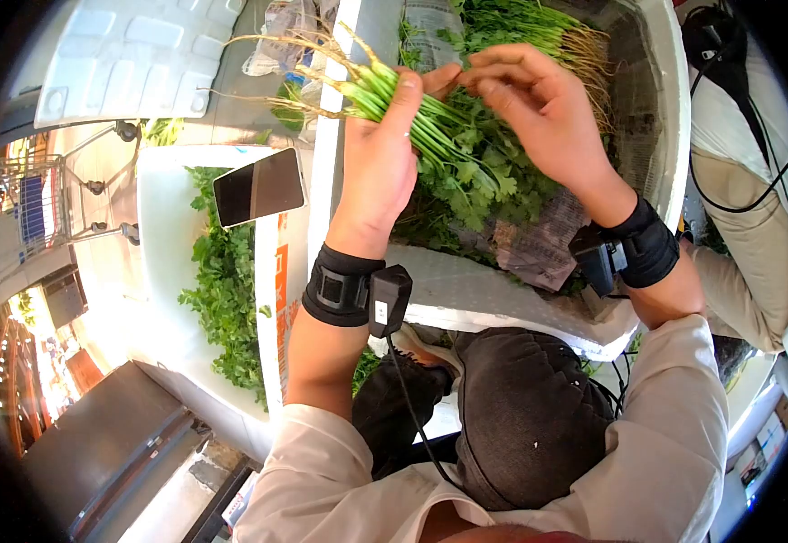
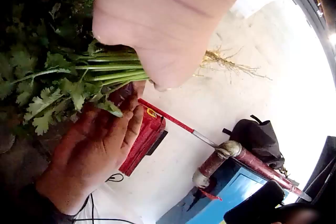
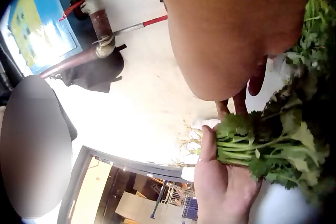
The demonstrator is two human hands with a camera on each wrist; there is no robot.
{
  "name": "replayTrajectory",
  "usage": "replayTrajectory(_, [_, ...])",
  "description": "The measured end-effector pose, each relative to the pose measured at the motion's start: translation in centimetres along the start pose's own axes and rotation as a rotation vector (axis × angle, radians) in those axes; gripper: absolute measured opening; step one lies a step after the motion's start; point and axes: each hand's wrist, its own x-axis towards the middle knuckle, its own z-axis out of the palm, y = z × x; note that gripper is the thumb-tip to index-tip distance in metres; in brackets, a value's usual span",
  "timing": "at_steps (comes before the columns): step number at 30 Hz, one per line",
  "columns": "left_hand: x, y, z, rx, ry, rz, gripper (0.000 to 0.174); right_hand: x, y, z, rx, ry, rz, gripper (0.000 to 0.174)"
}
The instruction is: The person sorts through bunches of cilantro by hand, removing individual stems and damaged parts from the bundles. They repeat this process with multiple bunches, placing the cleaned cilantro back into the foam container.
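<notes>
My left hand (image 1: 380,167) grips a bunch of coriander (image 1: 439,136) by its stems, thumb laid across them. Pale, thin roots stick out past the thumb to the left, and the leaves spread to the right. My right hand (image 1: 552,122) is beside the bunch, fingers loosely bent, its fingertips close to those of the left hand. Nothing shows between the right fingers. From the left wrist, the right hand (image 2: 94,148) appears just under the stems. Below both hands, more coriander (image 1: 525,32) with roots lies in a white foam box (image 1: 326,136).
A phone (image 1: 260,187) rests on the edge of a second white box (image 1: 163,271), which holds more coriander (image 1: 222,299). Newspaper (image 1: 539,249) lines the near box. Farther left are a shopping cart (image 1: 23,213) and a pale plastic panel (image 1: 132,59). Another person's trousered leg (image 1: 747,199) is at right.
</notes>
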Motion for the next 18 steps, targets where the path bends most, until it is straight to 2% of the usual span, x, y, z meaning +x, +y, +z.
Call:
replayTrajectory(1, [0.1,0.0,0.0,-0.005,0.032,0.032,0.018,0.1,0.2,-0.4,-0.036,0.059,0.001,0.024])
replayTrajectory(5, [0.2,-0.4,-0.4,0.009,-0.003,0.123,0.014,0.5,0.6,-1.9,-0.098,0.074,0.007,0.023])
replayTrajectory(7, [0.5,-0.7,-0.8,0.026,-0.051,0.125,0.014,0.5,0.6,-1.8,-0.085,0.070,0.025,0.024])
replayTrajectory(9, [0.5,-0.9,-0.7,0.042,-0.101,0.130,0.014,0.4,0.5,-1.0,0.047,0.022,-0.038,0.027])
replayTrajectory(11, [-0.1,-0.6,-0.1,0.325,-0.144,0.099,0.015,0.5,0.5,-0.9,-0.143,-0.060,-0.178,0.034])
replayTrajectory(14, [-0.6,-1.1,-0.1,0.445,-0.194,0.046,0.015,0.1,-0.4,-0.7,-0.245,-0.112,-0.222,0.035])
replayTrajectory(15, [-0.7,-1.1,0.0,0.517,-0.227,0.020,0.020,0.0,-0.3,-0.6,-0.286,-0.150,-0.246,0.037])
replayTrajectory(16, [-0.7,-1.6,0.0,0.642,-0.236,0.166,0.029,-0.1,-0.2,-0.6,-0.327,-0.188,-0.272,0.039])
replayTrajectory(18, [-0.7,-2.0,-0.1,0.665,-0.214,0.233,0.031,-0.3,-0.3,-0.3,-0.319,-0.190,-0.262,0.040])
